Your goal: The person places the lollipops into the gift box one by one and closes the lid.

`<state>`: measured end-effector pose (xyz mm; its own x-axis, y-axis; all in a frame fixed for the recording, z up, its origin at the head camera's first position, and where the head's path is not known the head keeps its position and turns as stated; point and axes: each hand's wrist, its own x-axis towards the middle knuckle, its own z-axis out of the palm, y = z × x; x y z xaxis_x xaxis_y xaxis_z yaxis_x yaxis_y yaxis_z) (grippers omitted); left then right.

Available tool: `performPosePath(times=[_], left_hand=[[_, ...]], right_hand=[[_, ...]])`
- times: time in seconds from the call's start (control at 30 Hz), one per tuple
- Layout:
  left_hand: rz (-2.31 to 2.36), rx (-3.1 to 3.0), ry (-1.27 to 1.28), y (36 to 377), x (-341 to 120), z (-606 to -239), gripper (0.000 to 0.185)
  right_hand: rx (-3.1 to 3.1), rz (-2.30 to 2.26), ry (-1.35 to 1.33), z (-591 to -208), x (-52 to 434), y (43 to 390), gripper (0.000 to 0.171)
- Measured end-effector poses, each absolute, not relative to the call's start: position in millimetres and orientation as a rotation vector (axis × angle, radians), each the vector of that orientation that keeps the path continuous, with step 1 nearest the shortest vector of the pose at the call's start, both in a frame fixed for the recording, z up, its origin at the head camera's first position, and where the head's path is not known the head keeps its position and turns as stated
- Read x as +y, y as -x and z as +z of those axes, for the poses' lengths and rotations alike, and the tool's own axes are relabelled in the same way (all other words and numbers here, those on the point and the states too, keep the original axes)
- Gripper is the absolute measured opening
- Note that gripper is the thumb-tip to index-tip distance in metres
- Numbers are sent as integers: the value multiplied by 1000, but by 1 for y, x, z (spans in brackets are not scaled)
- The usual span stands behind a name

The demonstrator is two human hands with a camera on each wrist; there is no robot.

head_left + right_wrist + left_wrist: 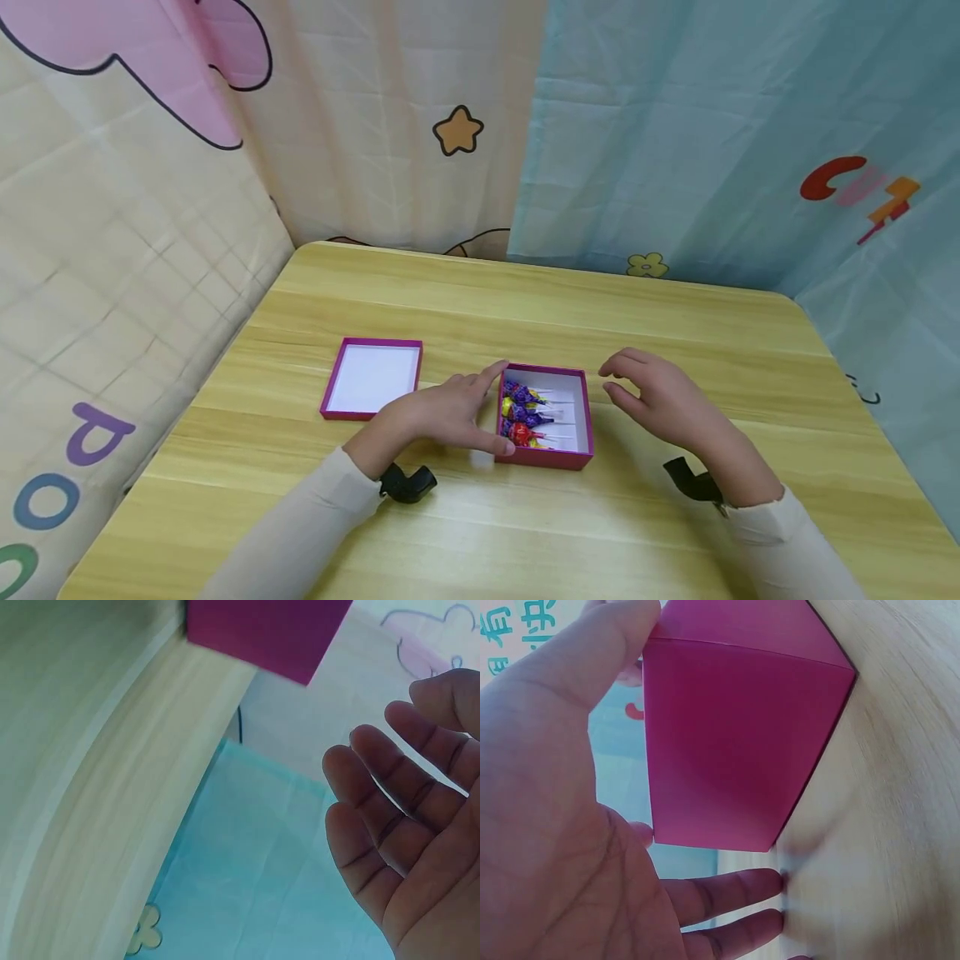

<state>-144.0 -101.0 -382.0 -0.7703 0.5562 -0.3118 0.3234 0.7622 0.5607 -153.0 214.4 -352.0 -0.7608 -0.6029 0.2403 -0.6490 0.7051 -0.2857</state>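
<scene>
A magenta box (pixel 551 459) with a white inside sits uncovered on the table. Several lollipops (pixel 521 432) in purple, yellow and red wrappers lie in its left part, white sticks toward the right. My left hand (pixel 448 414) spans the box's left side, thumb at the near corner and index finger at the far one. In the left wrist view two other fingers (pixel 731 896) extend past the box wall (pixel 735 742). My right hand (pixel 666 402) hovers right of the box, fingers loosely bent, holding nothing; the right wrist view shows a gap between it and the box.
The matching shallow lid (pixel 375 379), white inside up, lies on the wooden table (pixel 480 533) to the left of the box. Printed curtains (pixel 660 150) hang behind the far table edge and at both sides. A black strap piece (pixel 408 485) sticks out at each wrist.
</scene>
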Motion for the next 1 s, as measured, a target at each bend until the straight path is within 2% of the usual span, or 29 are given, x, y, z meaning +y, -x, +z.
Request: performPosePath(times=[0.3,0.53,0.8,1.0], left_hand=[[789,2456,-693,141,-106,-382,115],[997,2505,-670,132,-121,-375,93],[1249,2620,-550,116,-172,-361,68],[1266,2706,-371,106,-212,-353,63]], right_hand=[[-2789,654,-941,-352,223,145,16],[-2782,836,-907,-353,205,136,25],[-2784,983,-984,-348,169,126,43],[-2794,1087,-1137,-348,130,114,49]])
